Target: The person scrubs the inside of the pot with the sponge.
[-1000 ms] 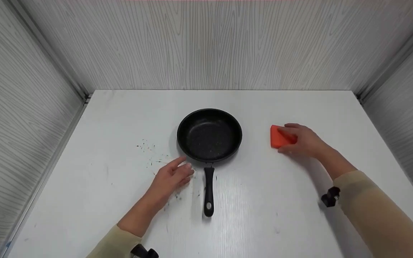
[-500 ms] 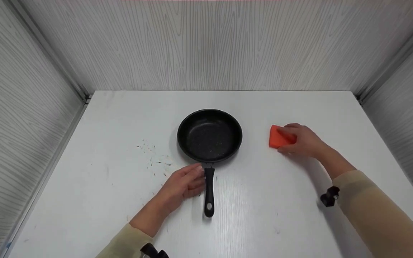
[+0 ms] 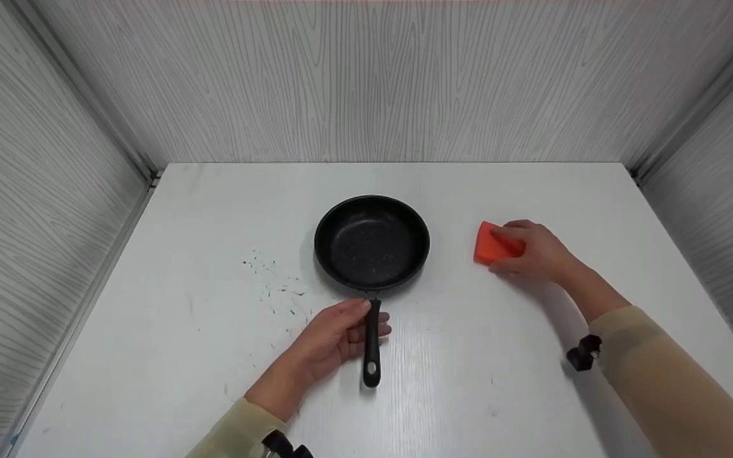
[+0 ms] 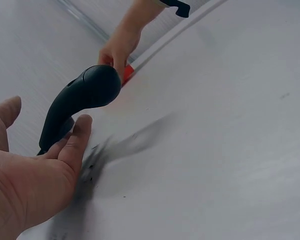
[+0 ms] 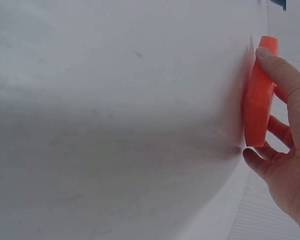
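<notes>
A black frying pan (image 3: 371, 242) lies on the white table, its handle (image 3: 371, 356) pointing to the near edge. My left hand (image 3: 335, 340) is at the upper part of this handle, fingers passing underneath and showing on the right side. In the left wrist view the thumb (image 4: 9, 111) stands apart from the dark handle (image 4: 65, 107), and the fingers are nearly straight. To the right of the pan, my right hand (image 3: 535, 254) holds an orange-red sponge (image 3: 490, 245). Seen from the right wrist, the thumb presses one face of the sponge (image 5: 260, 100), with fingers behind it.
Dark crumbs (image 3: 277, 289) are scattered over the white table (image 3: 214, 210) left of the pan. Pale wood-grain panels (image 3: 366, 83) enclose the table at the back and both sides. Black clips (image 3: 584, 352) sit at both wrists.
My left hand has moved right and slightly nearer, from beside the pan to the handle, its fingers now under it. The sponge in my right hand has shifted and tilted slightly left.
</notes>
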A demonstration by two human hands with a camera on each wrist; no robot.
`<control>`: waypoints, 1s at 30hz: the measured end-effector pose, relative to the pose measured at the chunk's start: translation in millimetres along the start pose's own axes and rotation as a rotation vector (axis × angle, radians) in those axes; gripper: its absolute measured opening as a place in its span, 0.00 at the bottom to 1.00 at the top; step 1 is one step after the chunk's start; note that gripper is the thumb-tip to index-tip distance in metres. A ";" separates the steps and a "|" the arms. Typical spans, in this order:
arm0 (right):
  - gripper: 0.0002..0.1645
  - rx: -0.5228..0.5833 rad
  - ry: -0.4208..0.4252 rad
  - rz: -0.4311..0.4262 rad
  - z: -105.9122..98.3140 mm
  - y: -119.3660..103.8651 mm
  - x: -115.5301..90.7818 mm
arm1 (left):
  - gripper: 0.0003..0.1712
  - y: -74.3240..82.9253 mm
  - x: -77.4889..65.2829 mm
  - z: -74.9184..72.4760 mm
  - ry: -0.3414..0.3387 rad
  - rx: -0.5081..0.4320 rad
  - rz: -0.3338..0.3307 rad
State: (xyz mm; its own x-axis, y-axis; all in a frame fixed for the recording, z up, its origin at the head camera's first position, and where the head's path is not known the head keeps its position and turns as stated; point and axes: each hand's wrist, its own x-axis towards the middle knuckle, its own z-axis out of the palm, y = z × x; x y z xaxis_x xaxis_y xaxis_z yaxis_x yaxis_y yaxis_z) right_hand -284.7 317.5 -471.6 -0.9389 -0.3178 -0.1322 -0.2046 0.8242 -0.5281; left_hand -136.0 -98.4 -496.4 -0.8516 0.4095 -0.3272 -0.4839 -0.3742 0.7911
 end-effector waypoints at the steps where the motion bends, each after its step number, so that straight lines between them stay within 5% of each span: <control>1: 0.48 0.001 0.003 0.002 0.3 0.3 0.0 | 0.31 -0.7 1.0 0.2 -0.001 -0.013 -0.007; 16: 0.44 -0.028 0.039 -0.050 -0.6 -10.1 -3.6 | 0.29 -10.8 12.2 -4.1 -0.048 -0.126 -0.054; 30: 0.38 -0.034 0.091 -0.160 -2.8 -36.2 -8.4 | 0.24 -13.3 17.6 -3.1 -0.067 -0.114 -0.039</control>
State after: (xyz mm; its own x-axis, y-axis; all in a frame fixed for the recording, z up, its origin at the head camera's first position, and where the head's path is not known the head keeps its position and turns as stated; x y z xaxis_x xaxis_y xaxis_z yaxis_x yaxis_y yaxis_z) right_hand -270.2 291.7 -449.1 -0.9145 -0.4036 0.0286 -0.3612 0.7825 -0.5072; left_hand -145.2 -88.8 -514.4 -0.8184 0.4786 -0.3182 -0.5390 -0.4473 0.7137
